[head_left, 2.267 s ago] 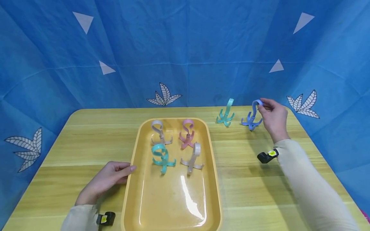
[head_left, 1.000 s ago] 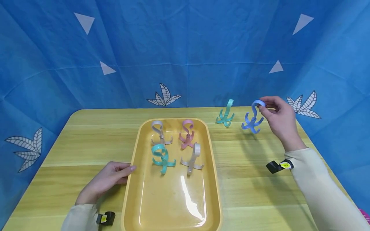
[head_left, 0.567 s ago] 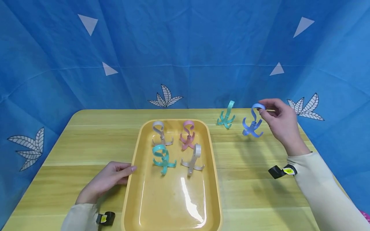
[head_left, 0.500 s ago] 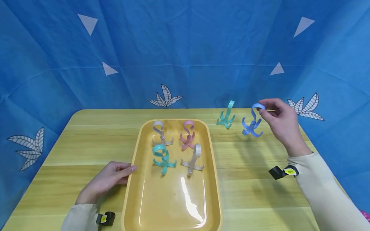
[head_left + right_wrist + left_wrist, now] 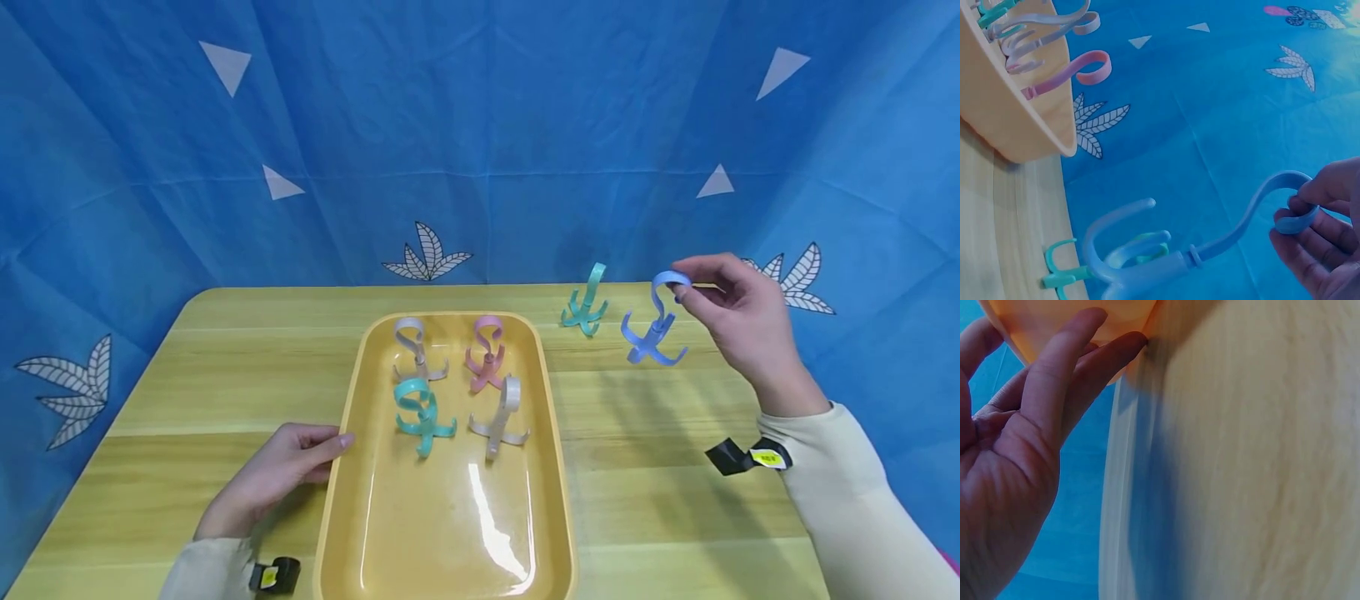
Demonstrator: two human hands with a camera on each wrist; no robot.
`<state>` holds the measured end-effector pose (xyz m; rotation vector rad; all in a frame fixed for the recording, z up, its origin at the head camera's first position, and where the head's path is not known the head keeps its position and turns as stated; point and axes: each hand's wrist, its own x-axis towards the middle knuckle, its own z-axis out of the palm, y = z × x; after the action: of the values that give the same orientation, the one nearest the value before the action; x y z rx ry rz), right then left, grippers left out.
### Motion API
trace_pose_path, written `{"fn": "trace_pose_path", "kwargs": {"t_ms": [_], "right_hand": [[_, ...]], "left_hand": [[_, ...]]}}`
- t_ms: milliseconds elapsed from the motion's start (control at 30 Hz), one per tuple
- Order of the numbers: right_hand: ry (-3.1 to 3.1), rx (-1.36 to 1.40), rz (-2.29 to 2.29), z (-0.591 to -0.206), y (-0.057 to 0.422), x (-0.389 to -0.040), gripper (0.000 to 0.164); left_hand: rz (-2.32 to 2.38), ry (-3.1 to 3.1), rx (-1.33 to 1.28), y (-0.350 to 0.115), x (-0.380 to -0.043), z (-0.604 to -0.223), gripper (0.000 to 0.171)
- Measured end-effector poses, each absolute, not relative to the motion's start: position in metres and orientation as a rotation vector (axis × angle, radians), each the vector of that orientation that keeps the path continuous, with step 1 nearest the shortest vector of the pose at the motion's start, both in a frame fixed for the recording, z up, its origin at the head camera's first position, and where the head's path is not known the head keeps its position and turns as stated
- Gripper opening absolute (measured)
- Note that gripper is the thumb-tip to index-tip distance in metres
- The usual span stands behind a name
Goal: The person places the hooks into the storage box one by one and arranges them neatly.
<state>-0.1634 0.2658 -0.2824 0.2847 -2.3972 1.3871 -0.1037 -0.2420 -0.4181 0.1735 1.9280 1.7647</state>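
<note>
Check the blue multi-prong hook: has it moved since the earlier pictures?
Yes. In the head view, the blue multi-prong hook has shifted down the picture, nearer the viewer, judged against the teal multi-prong hook on the table.

Head view looks down; close wrist views share the tray [image 5: 427, 517]

Before me, a creased blue fabric curtain [image 5: 487, 108], printed with white triangles [image 5: 227, 67] and black-outlined white leaf sprigs [image 5: 429, 252], hung behind and beside a pale-yellow wood-grain table [image 5: 247, 358], its far left corner rounded.
</note>
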Motion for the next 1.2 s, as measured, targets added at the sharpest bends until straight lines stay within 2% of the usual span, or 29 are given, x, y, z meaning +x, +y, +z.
{"fn": "trace_pose_path", "kwargs": {"t_ms": [533, 1200], "right_hand": [[-2.480, 0.460, 1.248, -0.268, 0.253, -0.141, 0.019], [-2.533, 0.670, 1.240, -0.260, 0.240, -0.125, 0.026]], "left_hand": [[1.772, 1.940, 0.164, -0.241, -0.104, -0.415, 0.050], [1.770, 1.947, 0.158, -0.242, -0.104, -0.418, 0.049]]}}
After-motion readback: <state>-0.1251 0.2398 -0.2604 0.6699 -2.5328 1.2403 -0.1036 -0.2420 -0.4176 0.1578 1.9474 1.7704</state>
